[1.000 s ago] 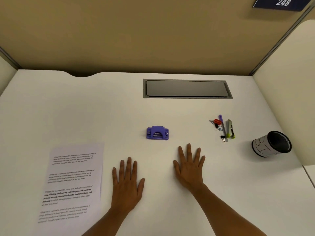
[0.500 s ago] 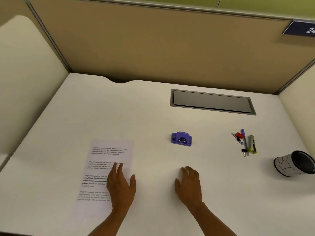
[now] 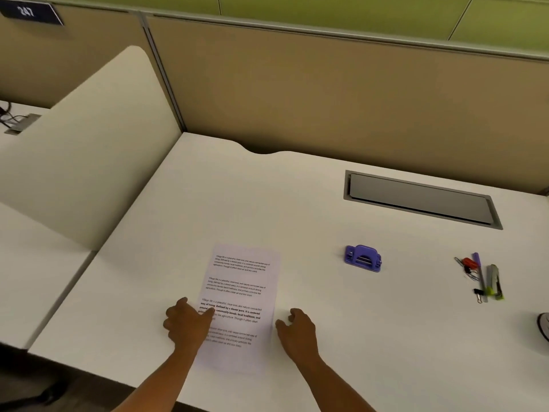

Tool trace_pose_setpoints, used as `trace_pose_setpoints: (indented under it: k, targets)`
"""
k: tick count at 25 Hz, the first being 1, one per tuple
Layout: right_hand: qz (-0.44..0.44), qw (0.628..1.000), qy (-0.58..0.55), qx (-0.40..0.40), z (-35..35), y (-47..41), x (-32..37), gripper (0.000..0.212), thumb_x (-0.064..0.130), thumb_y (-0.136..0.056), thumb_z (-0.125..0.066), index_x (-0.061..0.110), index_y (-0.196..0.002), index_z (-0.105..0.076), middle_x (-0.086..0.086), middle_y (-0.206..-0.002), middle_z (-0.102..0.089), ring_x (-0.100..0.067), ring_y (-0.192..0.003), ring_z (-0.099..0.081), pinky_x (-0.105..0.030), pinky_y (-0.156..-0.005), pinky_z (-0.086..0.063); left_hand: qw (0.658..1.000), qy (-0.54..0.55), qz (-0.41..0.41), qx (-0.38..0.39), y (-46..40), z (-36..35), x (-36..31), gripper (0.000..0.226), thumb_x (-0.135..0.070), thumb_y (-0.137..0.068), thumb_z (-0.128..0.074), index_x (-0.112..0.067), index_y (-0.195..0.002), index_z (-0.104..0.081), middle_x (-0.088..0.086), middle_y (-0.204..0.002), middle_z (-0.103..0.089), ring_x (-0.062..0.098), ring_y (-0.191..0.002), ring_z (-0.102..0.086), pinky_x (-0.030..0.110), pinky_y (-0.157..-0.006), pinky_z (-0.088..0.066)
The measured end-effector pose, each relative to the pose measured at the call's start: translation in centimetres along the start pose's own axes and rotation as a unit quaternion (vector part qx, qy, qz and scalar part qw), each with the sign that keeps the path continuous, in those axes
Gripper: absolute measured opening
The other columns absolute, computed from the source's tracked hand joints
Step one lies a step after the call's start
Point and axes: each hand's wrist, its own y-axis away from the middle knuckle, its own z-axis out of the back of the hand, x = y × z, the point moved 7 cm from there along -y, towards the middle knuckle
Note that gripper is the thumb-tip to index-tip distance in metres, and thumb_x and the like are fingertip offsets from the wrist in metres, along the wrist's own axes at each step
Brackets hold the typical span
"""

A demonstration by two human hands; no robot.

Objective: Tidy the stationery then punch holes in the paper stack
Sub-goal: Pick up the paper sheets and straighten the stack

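A paper stack (image 3: 241,288) with printed text lies flat near the desk's front edge. My left hand (image 3: 185,324) sits at its left edge, thumb on the sheet and fingers curled beside it; whether it grips the edge is hidden. My right hand (image 3: 297,330) rests just off the stack's right edge, fingers loosely curled and holding nothing. A purple hole punch (image 3: 363,259) stands to the right of the paper. Farther right lies a loose pile of pens and clips (image 3: 482,278). The pen cup (image 3: 544,326) is cut off by the right frame edge.
A grey cable hatch (image 3: 421,200) is set into the white desk (image 3: 297,209) at the back right. Tan partition walls close the back, and a cream divider (image 3: 89,162) stands on the left. The neighbouring desk lies beyond it.
The view has swung left, so the paper is now central. My left hand slid to the paper's left edge and curled. My right hand moved up to the paper's right edge.
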Motion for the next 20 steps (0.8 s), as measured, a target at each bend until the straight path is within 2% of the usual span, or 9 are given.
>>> trace_pose_setpoints:
  k: [2,3,4,5,9,14,20]
  targets:
    - [-0.028,1.0,-0.012,0.002,-1.1,-0.2,0.8,0.041,0.024,-0.094,-0.06,0.004,-0.129,-0.054,-0.011,-0.128,-0.059,-0.024,-0.12,-0.056,-0.03,-0.1,-0.045,0.999,-0.02,-0.007,0.028,-0.2,-0.4,-0.1,0.084,-0.035,-0.078,-0.081,-0.004,-0.143,-0.038,0.024,-0.142,-0.04,0.045,-0.132,-0.038,0.056,-0.105,-0.041]
    - [-0.035,0.999,-0.011,0.0,-1.5,-0.3,1.2,0.026,0.023,-0.092,-0.06,0.005,-0.111,-0.057,-0.01,-0.116,-0.061,-0.022,-0.108,-0.058,-0.029,-0.089,-0.047,0.999,-0.033,-0.018,0.036,-0.2,-0.6,-0.3,0.081,-0.036,-0.078,-0.08,-0.004,-0.141,-0.04,0.023,-0.14,-0.041,0.043,-0.131,-0.04,0.055,-0.104,-0.043]
    - [-0.039,0.999,-0.005,0.0,-1.9,-0.4,1.7,0.016,0.022,-0.091,-0.06,0.008,-0.093,-0.054,-0.008,-0.104,-0.059,-0.021,-0.096,-0.057,-0.028,-0.079,-0.045,0.998,-0.043,-0.03,0.044,-0.3,-0.7,-0.4,0.078,-0.037,-0.08,-0.078,-0.004,-0.14,-0.041,0.022,-0.139,-0.043,0.042,-0.129,-0.042,0.053,-0.103,-0.044]
    - [-0.039,0.999,0.006,0.001,-2.3,-0.4,2.1,0.016,0.022,-0.09,-0.06,0.009,-0.087,-0.051,-0.007,-0.099,-0.058,-0.021,-0.092,-0.056,-0.027,-0.074,-0.043,0.997,-0.049,-0.042,0.053,-0.3,-0.8,-0.7,0.074,-0.037,-0.081,-0.076,-0.005,-0.139,-0.042,0.021,-0.138,-0.044,0.041,-0.128,-0.042,0.051,-0.102,-0.044]
    - [-0.02,0.996,0.091,-0.002,-2.9,-0.2,3.2,0.029,0.026,-0.091,-0.056,0.007,-0.112,-0.053,-0.009,-0.115,-0.054,-0.023,-0.109,-0.055,-0.026,-0.085,-0.045,0.994,-0.057,-0.061,0.072,0.0,-1.0,-1.2,0.068,-0.037,-0.084,-0.073,-0.007,-0.137,-0.043,0.018,-0.136,-0.045,0.038,-0.126,-0.043,0.047,-0.099,-0.045]
    - [-0.008,0.993,0.117,-0.016,-3.2,-0.2,3.7,0.03,0.021,-0.092,-0.054,0.006,-0.119,-0.053,-0.01,-0.123,-0.051,-0.025,-0.117,-0.053,-0.03,-0.095,-0.047,0.993,-0.051,-0.067,0.078,0.0,-0.7,-1.5,0.066,-0.034,-0.085,-0.072,-0.006,-0.137,-0.043,0.018,-0.135,-0.048,0.036,-0.126,-0.046,0.044,-0.1,-0.045]
    - [-0.016,0.993,0.099,-0.065,-2.6,-0.3,3.5,0.031,0.024,-0.095,-0.055,0.007,-0.122,-0.051,-0.008,-0.125,-0.053,-0.023,-0.117,-0.055,-0.029,-0.097,-0.047,0.992,-0.033,-0.071,0.101,-0.5,-0.8,-1.9,0.064,-0.031,-0.085,-0.074,-0.001,-0.133,-0.045,0.018,-0.132,-0.054,0.034,-0.122,-0.054,0.042,-0.102,-0.046]
